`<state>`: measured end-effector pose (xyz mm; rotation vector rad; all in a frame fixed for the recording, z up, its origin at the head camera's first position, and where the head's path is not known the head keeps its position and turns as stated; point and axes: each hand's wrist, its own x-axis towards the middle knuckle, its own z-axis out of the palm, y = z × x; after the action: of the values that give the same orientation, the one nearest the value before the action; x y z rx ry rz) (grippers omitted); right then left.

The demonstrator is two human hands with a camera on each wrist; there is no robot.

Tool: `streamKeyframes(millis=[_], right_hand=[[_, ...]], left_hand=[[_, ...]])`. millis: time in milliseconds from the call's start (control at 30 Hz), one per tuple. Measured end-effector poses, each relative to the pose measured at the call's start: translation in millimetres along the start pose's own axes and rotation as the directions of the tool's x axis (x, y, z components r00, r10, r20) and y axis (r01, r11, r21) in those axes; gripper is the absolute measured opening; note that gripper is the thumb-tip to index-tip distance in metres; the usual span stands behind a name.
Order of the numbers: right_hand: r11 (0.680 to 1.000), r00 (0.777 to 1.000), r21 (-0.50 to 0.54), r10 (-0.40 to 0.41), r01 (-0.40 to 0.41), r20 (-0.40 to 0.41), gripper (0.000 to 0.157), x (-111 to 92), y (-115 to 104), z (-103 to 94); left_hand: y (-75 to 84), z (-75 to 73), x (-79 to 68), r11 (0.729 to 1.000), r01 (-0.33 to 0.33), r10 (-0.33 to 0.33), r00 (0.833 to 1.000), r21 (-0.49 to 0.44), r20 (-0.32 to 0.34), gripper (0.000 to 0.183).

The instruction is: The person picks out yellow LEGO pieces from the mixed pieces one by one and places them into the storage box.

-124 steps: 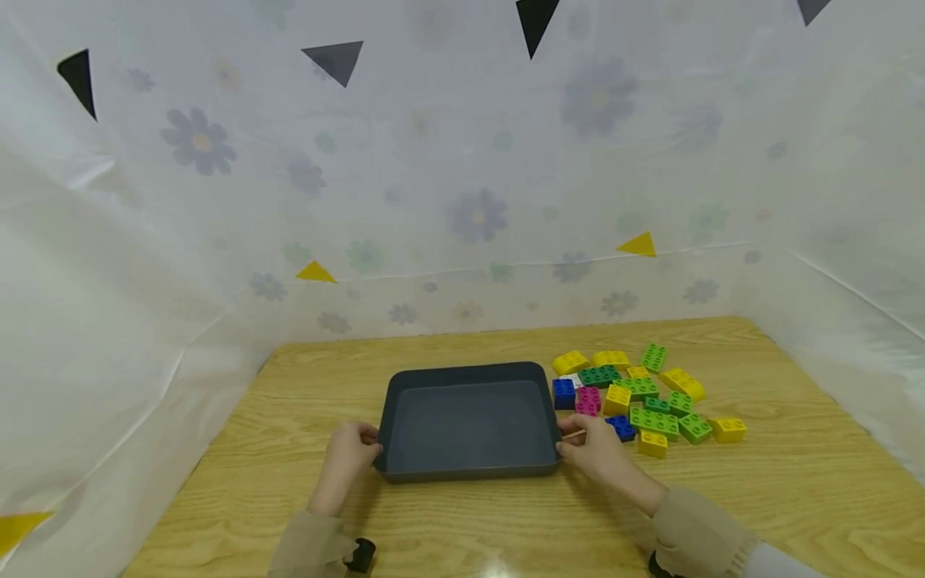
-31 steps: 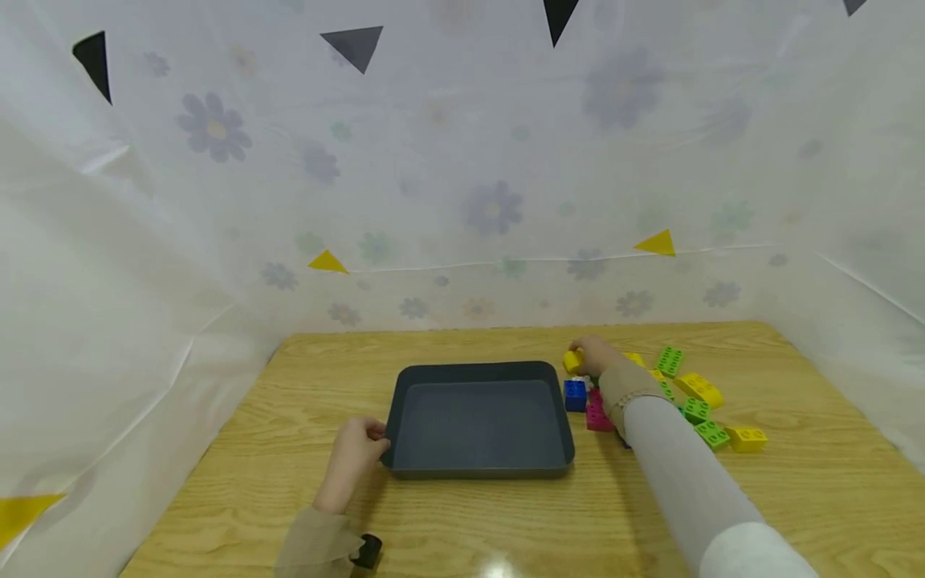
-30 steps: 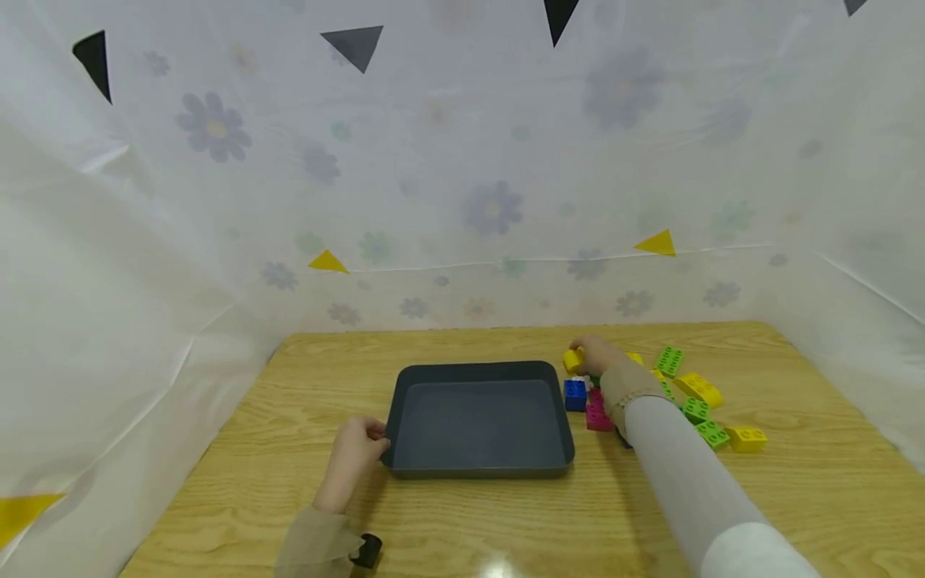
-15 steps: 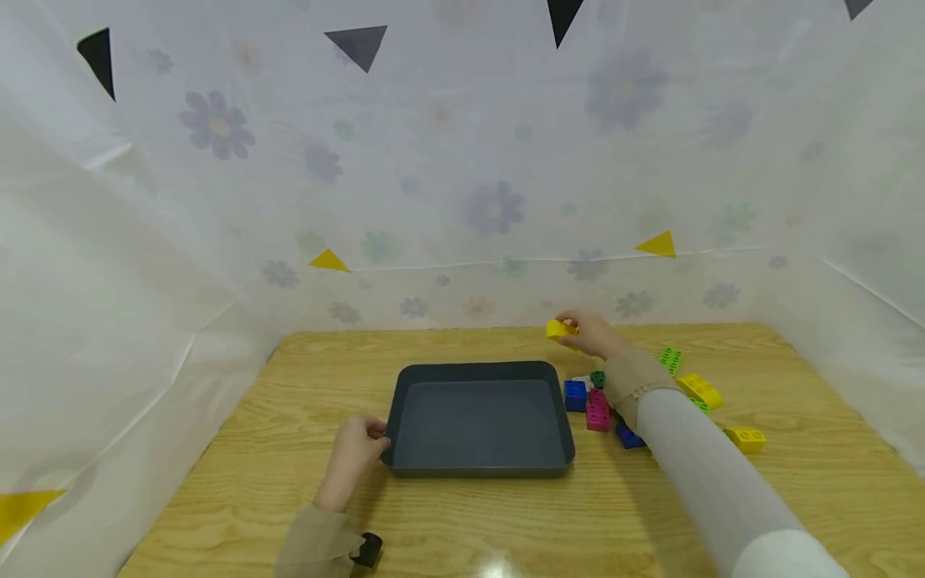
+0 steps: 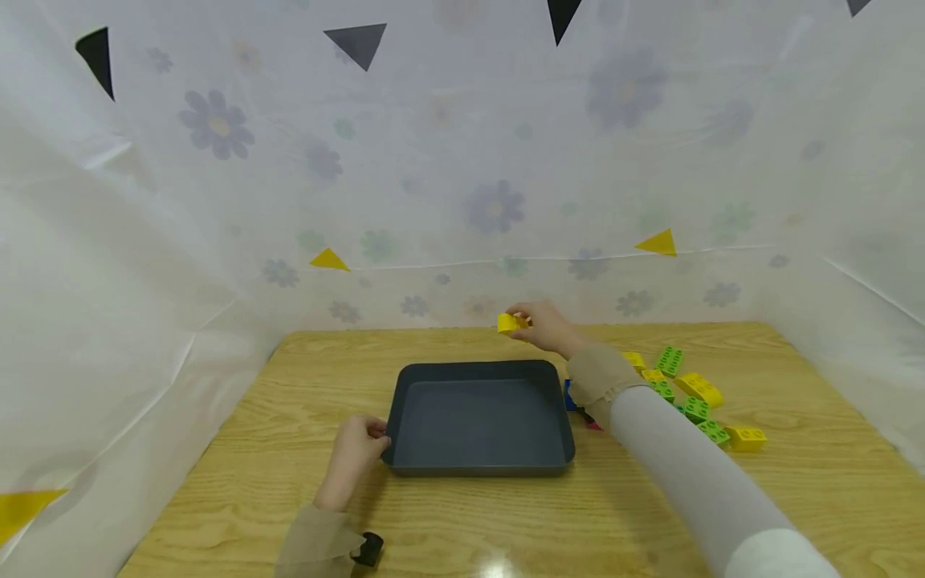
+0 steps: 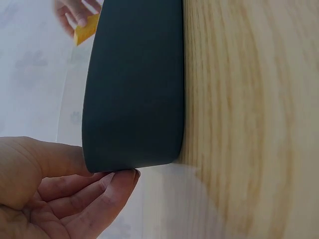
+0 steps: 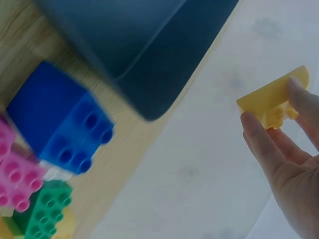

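Observation:
A dark grey rectangular baking tray (image 5: pixel 477 425) lies on the table in the head view. My left hand (image 5: pixel 352 451) pinches its near left corner; in the left wrist view the thumb goes over the rim and the fingertips (image 6: pixel 122 181) touch the outer wall of the tray (image 6: pixel 134 89). Beyond the far edge of the tray, my right hand (image 5: pixel 547 327) holds a yellow toy building brick (image 5: pixel 506 323) in the air. The right wrist view shows the yellow brick (image 7: pixel 269 97) pinched between thumb and fingers, its flat face outward and its studs toward the palm.
Right of the tray lies a pile of toy bricks, partly hidden by my right sleeve (image 5: pixel 600 377). It includes a blue brick (image 7: pixel 47 107), pink bricks (image 7: pixel 20 174), a dark green brick (image 7: pixel 47 209), light green bricks (image 5: pixel 669 361) and yellow bricks (image 5: pixel 746 437). A patterned curtain (image 5: pixel 433 201) hangs behind the table.
My right hand has let go of the tray's right side, taken the yellow brick from the back of the pile and carried it up and left. My left hand stays at the tray.

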<state>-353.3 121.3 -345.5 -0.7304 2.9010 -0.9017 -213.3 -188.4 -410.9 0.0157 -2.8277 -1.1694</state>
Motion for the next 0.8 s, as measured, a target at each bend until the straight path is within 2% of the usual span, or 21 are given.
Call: streamKeyframes(millis=[333, 800], right_hand=[[0.998, 0.997, -0.025, -0.062, 0.063, 0.042, 0.046, 15, -42, 23.4], [0.992, 0.988, -0.039, -0.111, 0.116, 0.111, 0.045, 28, -75, 62.3]], left_hand=[[1.7, -0.9, -0.9, 1.000, -0.002, 0.002, 1.000, -0.004, -0.002, 0.019], [1.6, 3.8, 1.5, 1.000, -0.009, 0.009, 1.000, -0.021, -0.004, 0.019]])
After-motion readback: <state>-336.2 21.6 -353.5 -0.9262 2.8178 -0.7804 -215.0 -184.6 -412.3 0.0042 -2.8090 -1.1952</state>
